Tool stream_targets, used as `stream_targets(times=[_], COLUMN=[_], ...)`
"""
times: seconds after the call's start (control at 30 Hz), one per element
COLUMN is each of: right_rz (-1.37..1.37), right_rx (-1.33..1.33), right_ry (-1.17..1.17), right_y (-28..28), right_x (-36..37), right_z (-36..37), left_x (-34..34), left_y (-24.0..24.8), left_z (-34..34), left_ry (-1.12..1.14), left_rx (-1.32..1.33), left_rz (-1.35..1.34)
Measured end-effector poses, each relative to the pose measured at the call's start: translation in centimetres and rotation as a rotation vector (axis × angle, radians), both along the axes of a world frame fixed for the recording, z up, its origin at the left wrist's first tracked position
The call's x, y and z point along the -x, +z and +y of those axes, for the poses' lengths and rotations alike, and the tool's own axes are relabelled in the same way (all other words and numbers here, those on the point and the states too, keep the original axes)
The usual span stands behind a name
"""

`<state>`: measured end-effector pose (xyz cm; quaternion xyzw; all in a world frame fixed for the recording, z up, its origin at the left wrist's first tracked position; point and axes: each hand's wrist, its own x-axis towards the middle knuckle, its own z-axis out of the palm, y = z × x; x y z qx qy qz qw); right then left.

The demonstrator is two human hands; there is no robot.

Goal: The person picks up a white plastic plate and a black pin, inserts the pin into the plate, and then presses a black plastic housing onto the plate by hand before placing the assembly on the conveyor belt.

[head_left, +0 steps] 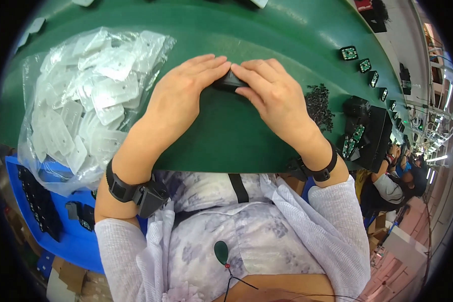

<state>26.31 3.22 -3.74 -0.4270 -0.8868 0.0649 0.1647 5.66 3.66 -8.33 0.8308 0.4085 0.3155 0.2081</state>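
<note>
Both of my hands meet over a small black plastic housing (230, 82) on the green table (226, 136). My left hand (186, 83) presses its fingertips against the left end of the housing. On the other end, my right hand (273, 90) has its thumb and fingers closed round it. Most of the housing is hidden by the fingers. A clear plastic bag (85, 95) full of translucent white plates lies beside my left forearm. Near my right wrist is a pile of small black parts (318, 107).
Along the right side of the table stands a curved row of black housings with green circuit boards (365, 65). A black box (375, 138) and loose circuit boards (354, 141) lie by the right edge. A blue bin (75, 246) holds black parts at lower left. Another person (392, 186) sits far right.
</note>
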Motion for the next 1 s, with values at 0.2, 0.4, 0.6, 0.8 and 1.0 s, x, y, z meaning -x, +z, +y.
stream_targets(times=[0.2,0.4,0.6,0.8,1.0], right_rz=[0.062,0.213,0.966,0.944,1.027], right_rx=[-0.067,0.138,0.721,0.636,0.591], right_ry=[-0.088,-0.113,-0.185,-0.206,-0.26], right_y=[-1.3,-0.8,-0.5,0.0,0.2], right_x=[0.1,-1.0,-2.0,-0.8,-0.3], right_z=[-0.4,1.3,1.0,-1.1,-1.3], left_x=[-0.9,-2.1,-2.7,-2.6,-3.1], left_y=[0.3,-0.2,0.3,1.4,1.7], left_z=[-0.4,0.0,-0.9,-1.8,-2.3], left_ry=[0.038,0.118,0.224,0.163,0.094], left_rx=[-0.084,-0.236,0.075,0.655,0.534], left_rz=[0.134,0.191,-0.182,-0.396,-0.424])
